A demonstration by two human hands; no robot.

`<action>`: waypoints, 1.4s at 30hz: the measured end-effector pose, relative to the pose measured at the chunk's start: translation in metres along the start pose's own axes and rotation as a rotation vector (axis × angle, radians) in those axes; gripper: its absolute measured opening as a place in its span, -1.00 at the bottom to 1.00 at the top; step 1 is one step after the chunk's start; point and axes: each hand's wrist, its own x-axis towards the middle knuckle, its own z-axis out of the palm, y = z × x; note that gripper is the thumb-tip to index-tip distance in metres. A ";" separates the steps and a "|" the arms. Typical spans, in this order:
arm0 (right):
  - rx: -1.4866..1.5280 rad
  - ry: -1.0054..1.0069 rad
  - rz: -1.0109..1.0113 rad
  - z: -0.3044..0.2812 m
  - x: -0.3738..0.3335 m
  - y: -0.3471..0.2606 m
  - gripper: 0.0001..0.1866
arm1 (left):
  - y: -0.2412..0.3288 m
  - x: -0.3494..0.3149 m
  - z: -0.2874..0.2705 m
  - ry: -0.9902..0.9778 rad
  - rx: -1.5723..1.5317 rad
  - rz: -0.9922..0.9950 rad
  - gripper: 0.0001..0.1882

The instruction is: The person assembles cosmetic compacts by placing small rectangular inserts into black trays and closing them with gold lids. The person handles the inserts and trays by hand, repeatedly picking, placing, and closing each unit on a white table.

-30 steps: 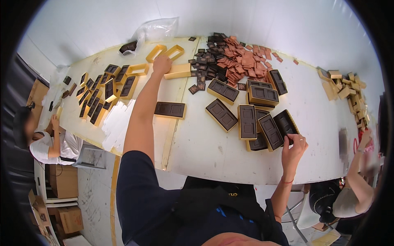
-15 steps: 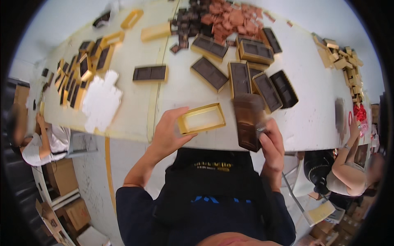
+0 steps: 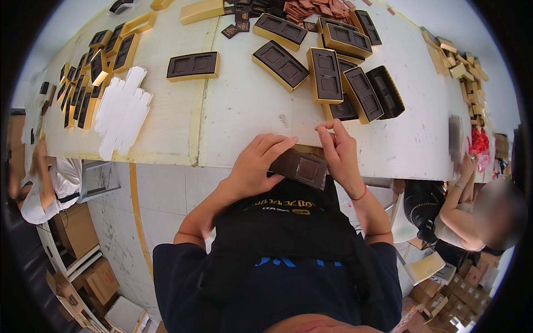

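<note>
My left hand (image 3: 256,162) is closed round a dark brown plastic tray (image 3: 300,166) with square hollows, at the table's front edge. A strip of gold box (image 3: 312,150) shows behind the tray's far side; the rest of the box is hidden, so I cannot tell how deep the tray sits in it. Just beyond the tray's right end is my right hand (image 3: 341,152), its fingers bent. The tips of thumb and forefinger come close together, with nothing visible between them.
Several gold boxes with dark trays (image 3: 280,65) lie ahead. More gold boxes (image 3: 83,91) stand at left beside white card pieces (image 3: 123,111). Dark and reddish-brown small packets (image 3: 316,10) are heaped at the back. A person (image 3: 50,186) sits at left, another person (image 3: 458,213) at right.
The dark tray has gone from my right hand to the gold box, where my left hand now grips it. Both hands have drawn together at the table edge. The view has shifted nearer to me.
</note>
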 end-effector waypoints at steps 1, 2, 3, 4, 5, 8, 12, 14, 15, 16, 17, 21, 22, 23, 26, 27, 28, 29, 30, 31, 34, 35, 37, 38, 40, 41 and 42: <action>-0.027 0.127 -0.118 0.008 0.002 0.002 -0.85 | -0.001 0.001 0.004 -0.013 0.041 0.020 -0.09; -0.029 0.203 -0.139 0.015 0.006 0.004 -0.85 | -0.001 0.002 0.004 -0.002 0.074 0.024 -0.09; -0.030 0.274 -0.157 0.022 0.010 0.006 -0.85 | 0.001 0.002 0.005 0.007 0.105 0.023 -0.08; -0.032 0.346 -0.173 0.024 0.012 0.010 -0.85 | 0.003 0.001 0.007 0.016 0.136 0.021 -0.08; 0.019 0.332 -0.100 0.022 0.013 0.015 -0.85 | 0.003 -0.002 0.009 0.027 0.171 0.002 -0.09; 0.128 0.252 -0.336 0.010 -0.001 0.032 -0.83 | 0.001 -0.005 0.011 0.054 0.231 -0.036 -0.12; -0.066 0.143 -0.484 -0.001 -0.032 0.018 -0.57 | 0.000 -0.005 0.011 0.033 0.194 -0.050 -0.16; -0.183 0.117 -0.485 -0.004 -0.036 0.030 -0.46 | 0.000 -0.003 0.011 0.047 0.168 -0.050 -0.17; -0.252 0.108 -0.519 -0.006 -0.032 0.031 -0.47 | 0.000 -0.001 0.011 0.070 0.149 -0.053 -0.17; -0.322 0.099 -0.553 -0.008 -0.030 0.032 -0.47 | 0.000 0.000 0.012 0.094 0.131 -0.055 -0.18; -0.358 0.102 -0.577 -0.006 -0.030 0.033 -0.49 | 0.000 -0.001 0.013 0.083 0.131 -0.049 -0.17; -0.446 0.145 -0.622 0.010 -0.033 0.044 -0.56 | -0.003 0.000 0.010 0.040 0.152 -0.053 -0.17; -0.457 0.159 -0.616 0.014 -0.035 0.044 -0.59 | -0.002 0.000 0.010 0.030 0.157 -0.065 -0.19; -0.452 0.188 -0.582 0.015 -0.039 0.042 -0.61 | -0.002 0.000 0.011 0.044 0.159 -0.067 -0.19; -0.451 0.186 -0.540 0.012 -0.038 0.031 -0.64 | -0.002 -0.002 0.015 0.079 0.201 -0.061 -0.19; -0.463 0.134 -0.559 0.009 -0.035 0.034 -0.63 | -0.003 -0.002 0.016 0.080 0.237 -0.046 -0.19; -0.475 0.083 -0.579 0.006 -0.033 0.036 -0.63 | -0.002 -0.001 0.016 0.080 0.272 -0.030 -0.20; -0.471 0.053 -0.570 0.006 -0.034 0.035 -0.62 | -0.001 -0.001 0.013 0.057 0.307 -0.008 -0.22; -0.473 0.028 -0.568 0.003 -0.033 0.034 -0.62 | 0.001 0.003 0.011 0.042 0.343 0.022 -0.23; -0.476 0.001 -0.567 0.000 -0.032 0.033 -0.61 | 0.002 0.005 0.008 0.028 0.378 0.051 -0.25; -0.409 -0.068 -0.627 -0.024 -0.019 0.028 -0.58 | -0.006 0.001 -0.003 0.003 0.304 0.028 -0.29; -0.435 0.074 -0.635 -0.038 -0.016 0.027 -0.55 | -0.010 0.000 -0.008 0.115 0.312 0.015 -0.29; -0.460 0.412 -0.573 -0.071 -0.003 0.031 -0.54 | -0.022 0.011 -0.030 0.282 0.340 0.031 -0.37; -0.547 0.553 -0.501 -0.086 0.005 0.029 -0.56 | -0.025 0.022 -0.045 0.377 0.378 0.039 -0.40; -0.745 0.698 -0.368 -0.099 0.018 0.032 -0.61 | -0.049 0.061 -0.082 0.499 0.512 0.131 -0.43; -0.792 0.693 -0.352 -0.103 0.022 0.039 -0.64 | -0.059 0.085 -0.103 0.536 0.472 0.077 -0.41; -0.842 0.687 -0.336 -0.103 0.027 0.046 -0.68 | -0.067 0.107 -0.123 0.575 0.427 0.025 -0.39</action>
